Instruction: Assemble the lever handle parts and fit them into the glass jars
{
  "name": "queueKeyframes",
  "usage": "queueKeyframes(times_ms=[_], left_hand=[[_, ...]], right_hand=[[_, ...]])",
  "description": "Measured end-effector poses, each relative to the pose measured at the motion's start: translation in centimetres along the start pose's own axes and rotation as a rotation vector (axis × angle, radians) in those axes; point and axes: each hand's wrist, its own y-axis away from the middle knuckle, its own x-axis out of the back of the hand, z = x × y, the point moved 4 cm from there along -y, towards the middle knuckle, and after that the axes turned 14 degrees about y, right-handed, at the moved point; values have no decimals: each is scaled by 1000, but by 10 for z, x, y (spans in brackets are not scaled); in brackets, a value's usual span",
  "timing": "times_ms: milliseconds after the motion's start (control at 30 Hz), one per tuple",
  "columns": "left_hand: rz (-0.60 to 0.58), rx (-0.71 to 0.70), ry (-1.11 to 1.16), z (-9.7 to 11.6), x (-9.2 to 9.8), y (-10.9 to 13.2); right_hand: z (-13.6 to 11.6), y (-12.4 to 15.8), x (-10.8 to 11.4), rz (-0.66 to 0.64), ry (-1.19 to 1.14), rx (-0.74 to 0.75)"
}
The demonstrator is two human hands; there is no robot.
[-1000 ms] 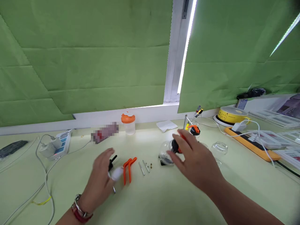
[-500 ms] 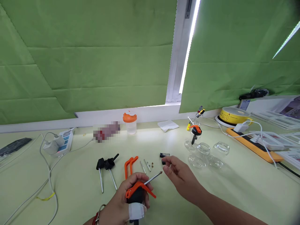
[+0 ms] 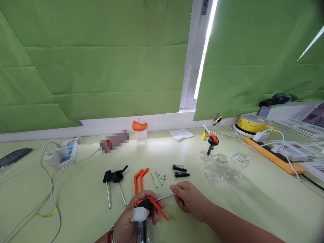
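Note:
My left hand (image 3: 128, 216) is wrapped around a black dispenser head (image 3: 145, 204) with a bent orange lever (image 3: 159, 208). Below it shows a clear tube-like body with a dark core, partly cut off by the frame's bottom. A white wrapping (image 3: 139, 214) sits near the left thumb. From the head a thin metal rod (image 3: 165, 197) sticks out to the right. The fingers of my right hand (image 3: 189, 200) pinch the rod's free end, hiding its tip. Just beyond lie two loose orange levers (image 3: 137, 180), metal pins (image 3: 154, 180) and two black pieces with springs (image 3: 181, 174).
At left lie two black heads with metal tubes (image 3: 117, 176), white cables (image 3: 52, 189) and a power strip (image 3: 72, 152). An orange-lidded cup (image 3: 140, 135) stands behind. On the right are clear glass bottles (image 3: 220, 160), one black-and-orange head (image 3: 212, 140) and an orange power strip (image 3: 275, 158).
My right hand has moved down and slightly left from beside the springs and closed on the rod's tip. The left hand has tilted the dispenser, showing more of its clear body.

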Motion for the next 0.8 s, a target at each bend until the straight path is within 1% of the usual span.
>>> queueKeyframes(times_ms=[100,133,233,267,400,467,600,733,800], left_hand=[[23,4,41,-3,4,-2],[28,1,49,-3,5,-3],[32,-28,53,-1,8,-4],[34,-37,52,-1,9,-4],[42,-37,68,0,12,-6],[39,-27,72,-1,12,-7],[39,-27,69,0,9,-6],[15,-17,55,2,5,-5],[1,-2,53,1,4,-5]], right_hand=[[-3,-2,3,33,-26,102],[-2,-2,3,24,-30,99],[5,-5,3,-2,4,9],[6,-5,4,-1,22,2],[3,-5,2,-43,25,83],[3,-4,1,-62,7,46],[2,-5,1,-30,15,2],[5,-7,1,-61,2,-55],[4,-7,3,-39,10,-22]])
